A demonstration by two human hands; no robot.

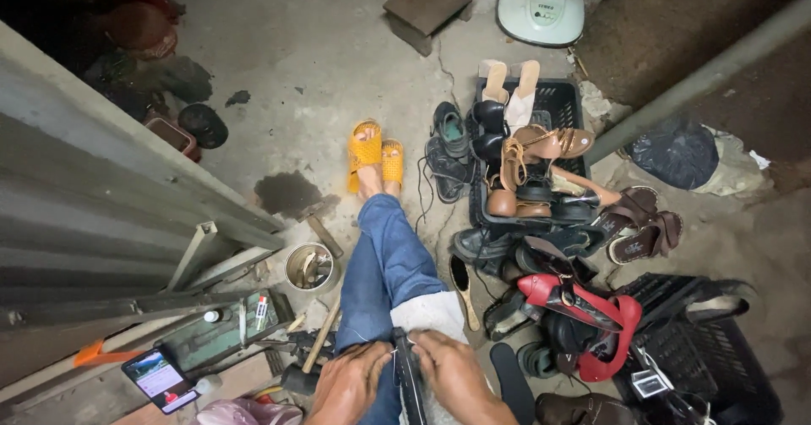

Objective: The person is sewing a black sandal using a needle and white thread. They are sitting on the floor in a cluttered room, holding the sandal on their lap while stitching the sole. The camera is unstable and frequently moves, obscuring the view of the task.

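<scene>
The thin dark shoe (410, 383) stands on edge on the person's lap, over a white cloth (431, 313). Left of the shoe, the left hand (351, 383) has its fingers curled against its side, maybe pinching a thin thread. Right of the shoe, the right hand (452, 373) presses on it with bent fingers. The shoe could tip or slip if one hand lets go. The thread could snag. Far right of the shoe, the pile with the red high-heeled shoe (583, 307) could slide down if bumped.
</scene>
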